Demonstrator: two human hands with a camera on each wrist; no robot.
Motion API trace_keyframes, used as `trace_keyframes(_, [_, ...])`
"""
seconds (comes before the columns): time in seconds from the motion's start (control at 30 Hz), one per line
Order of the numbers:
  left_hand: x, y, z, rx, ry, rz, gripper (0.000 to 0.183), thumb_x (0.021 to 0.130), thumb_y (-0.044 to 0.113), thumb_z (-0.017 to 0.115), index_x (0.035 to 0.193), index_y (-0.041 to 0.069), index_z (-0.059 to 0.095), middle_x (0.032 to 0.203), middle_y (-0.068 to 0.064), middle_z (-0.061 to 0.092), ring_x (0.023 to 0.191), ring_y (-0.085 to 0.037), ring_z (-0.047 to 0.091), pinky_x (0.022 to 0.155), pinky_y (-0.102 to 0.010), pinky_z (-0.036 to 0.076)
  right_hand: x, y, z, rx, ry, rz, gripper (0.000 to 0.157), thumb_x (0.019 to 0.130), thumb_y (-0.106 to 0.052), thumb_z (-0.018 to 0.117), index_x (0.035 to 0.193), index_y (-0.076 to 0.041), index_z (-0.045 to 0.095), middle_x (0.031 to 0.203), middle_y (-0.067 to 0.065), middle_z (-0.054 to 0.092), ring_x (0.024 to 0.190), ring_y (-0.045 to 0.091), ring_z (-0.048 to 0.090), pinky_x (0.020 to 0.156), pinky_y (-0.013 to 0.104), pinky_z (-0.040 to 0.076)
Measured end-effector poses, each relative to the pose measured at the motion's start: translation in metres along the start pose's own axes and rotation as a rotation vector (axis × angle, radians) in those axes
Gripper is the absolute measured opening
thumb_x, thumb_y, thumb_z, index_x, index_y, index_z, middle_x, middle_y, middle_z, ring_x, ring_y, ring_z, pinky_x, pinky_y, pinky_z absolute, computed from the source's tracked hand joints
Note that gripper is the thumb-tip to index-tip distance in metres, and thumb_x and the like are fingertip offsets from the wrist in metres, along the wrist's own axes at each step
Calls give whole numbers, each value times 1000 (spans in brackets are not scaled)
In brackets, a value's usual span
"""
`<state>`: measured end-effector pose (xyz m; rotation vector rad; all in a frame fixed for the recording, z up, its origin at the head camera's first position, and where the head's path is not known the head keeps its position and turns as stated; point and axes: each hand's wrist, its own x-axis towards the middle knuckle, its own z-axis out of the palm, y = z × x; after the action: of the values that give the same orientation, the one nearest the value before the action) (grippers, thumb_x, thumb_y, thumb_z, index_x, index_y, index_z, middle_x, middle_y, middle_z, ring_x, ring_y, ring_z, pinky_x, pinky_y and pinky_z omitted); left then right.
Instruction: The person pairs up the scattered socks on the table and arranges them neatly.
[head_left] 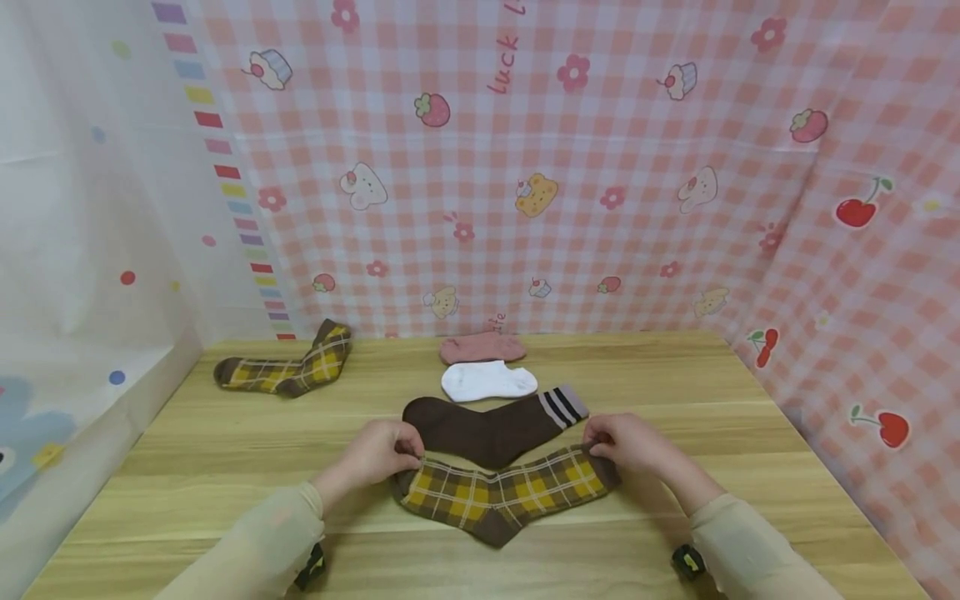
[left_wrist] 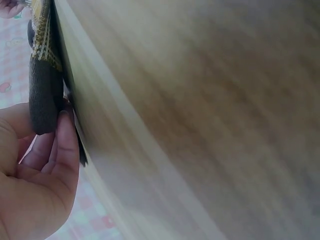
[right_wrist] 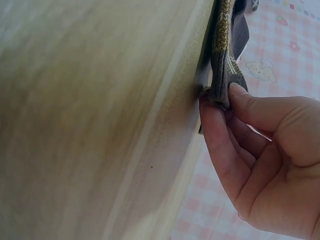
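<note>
A brown and yellow plaid sock (head_left: 525,493) stretches between both hands just above the table, its heel toward the person. My left hand (head_left: 382,454) pinches the dark toe end; in the left wrist view the thumb and fingers (left_wrist: 67,135) hold that toe from both sides. The cuff end is pinched by my right hand (head_left: 626,446), and the right wrist view shows its thumb (right_wrist: 250,102) and forefinger on the cuff's edge. Right behind the plaid sock lies a dark brown sock (head_left: 480,429) with a grey and black striped cuff.
Farther back on the wooden table (head_left: 750,467) lie a white ankle sock (head_left: 487,381) and a pink ankle sock (head_left: 480,348). At the back left is another plaid sock (head_left: 288,371). A pink checked cloth (head_left: 480,225) hangs behind the table.
</note>
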<state>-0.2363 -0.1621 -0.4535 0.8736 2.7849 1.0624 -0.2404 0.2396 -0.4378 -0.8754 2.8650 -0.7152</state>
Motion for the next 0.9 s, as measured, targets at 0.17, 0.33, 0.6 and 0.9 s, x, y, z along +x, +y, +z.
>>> trace_keyframes(0.17, [2,1,0,51,2,-19,17,78,2,81,77,11,67,73,9,64,69,-3,58,64,-24,49,1,0,0,-10,-14,17,14,87,-2,73,84,-12,63,81,-8,62,75,8,52,69,32,49])
trace_keyframes(0.33, [4,2,-1,105,4,-22,19,76,0,82,77,11,66,72,8,63,68,-5,57,63,-25,49,2,-1,0,-13,-30,69,13,87,-2,72,84,-11,64,80,-7,62,74,9,52,68,33,49])
trace_keyframes(0.6, [1,3,-7,159,6,-18,21,75,1,83,75,12,64,72,7,62,69,-8,57,64,-28,49,1,0,2,-17,-38,127,16,86,-2,73,82,-12,62,77,-6,58,71,11,50,65,32,46])
trace_keyframes(0.9, [-4,-3,-24,102,73,-25,13,80,6,79,80,6,67,73,6,64,67,-6,57,62,-26,49,-1,-2,-6,1,-48,90,7,88,-9,73,91,-8,66,80,-5,63,73,11,58,68,33,51])
